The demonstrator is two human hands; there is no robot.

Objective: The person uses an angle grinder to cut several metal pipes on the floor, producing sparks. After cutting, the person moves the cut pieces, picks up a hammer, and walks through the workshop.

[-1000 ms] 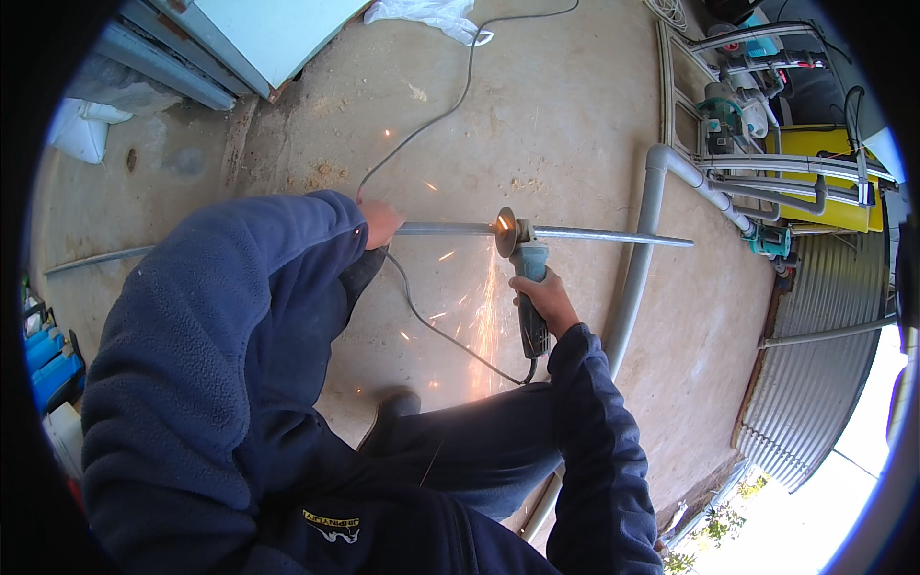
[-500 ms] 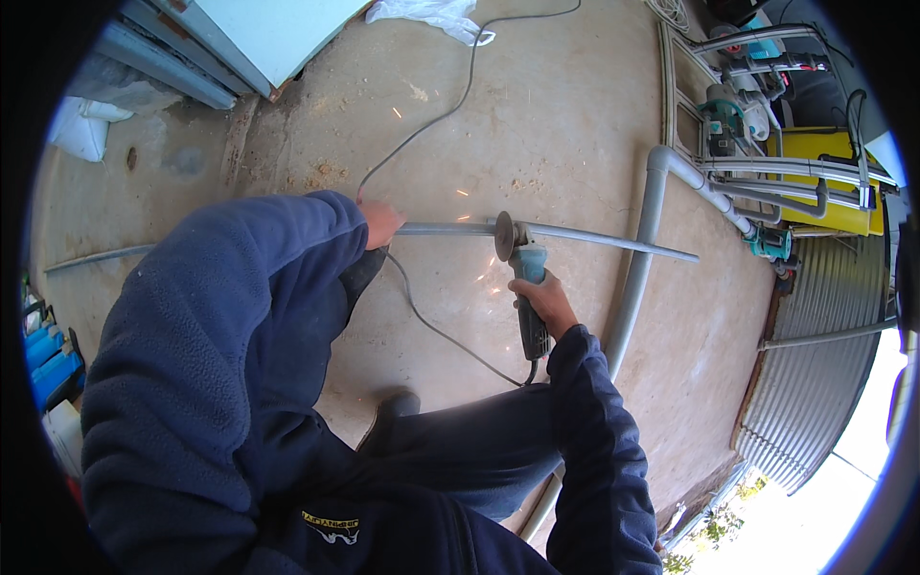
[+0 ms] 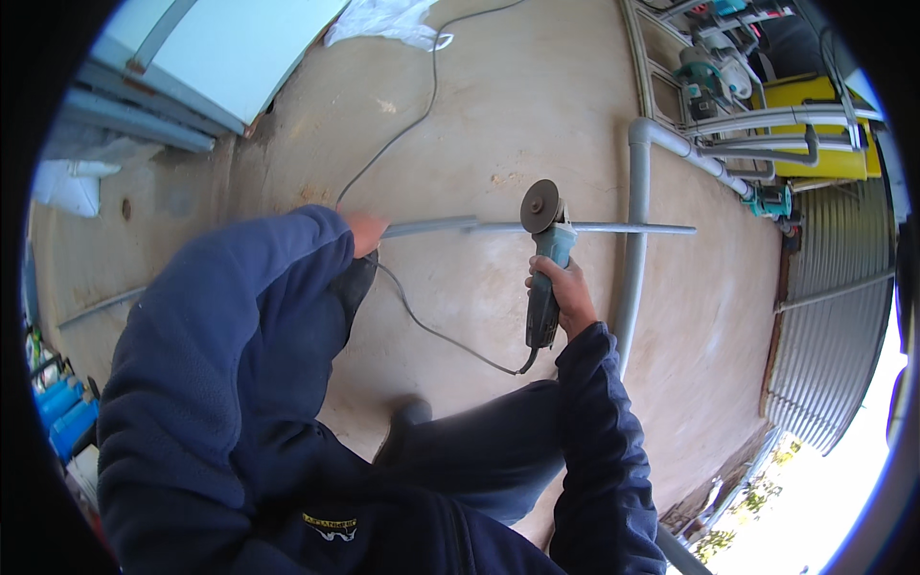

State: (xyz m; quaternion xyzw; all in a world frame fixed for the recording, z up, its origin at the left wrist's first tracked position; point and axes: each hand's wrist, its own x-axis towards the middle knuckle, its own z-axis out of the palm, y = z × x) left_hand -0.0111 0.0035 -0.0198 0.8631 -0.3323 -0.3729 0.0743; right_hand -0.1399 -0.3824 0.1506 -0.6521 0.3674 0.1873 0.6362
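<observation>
My left hand [image 3: 366, 233], slightly blurred, grips a metal pipe [image 3: 431, 226] that runs to the right near my left knee. A second length [image 3: 661, 229], reaching rightward from beside that pipe's end, lies across a thick grey plastic pipe [image 3: 634, 283]. My right hand [image 3: 566, 292] holds an angle grinder [image 3: 549, 247] by its dark body, with the cutting disc [image 3: 539, 204] raised up and angled toward me, just right of the held pipe's end. Its grey cord [image 3: 414, 316] loops leftward over the concrete floor [image 3: 479, 125]. No sparks are visible.
Blue-grey panels [image 3: 220, 57] and white sacks [image 3: 81, 187] are at upper left, a crumpled plastic bag [image 3: 379, 21] at top. Pumps [image 3: 709, 81], pipework, a yellow panel [image 3: 800, 91] and corrugated sheet [image 3: 819, 307] line the right. Blue containers [image 3: 62, 417] sit at lower left.
The sparks have stopped. My right hand has moved the grinder up and right, away from the pipe's cut point, and the pipe now shows as two lengths. The view has shifted slightly.
</observation>
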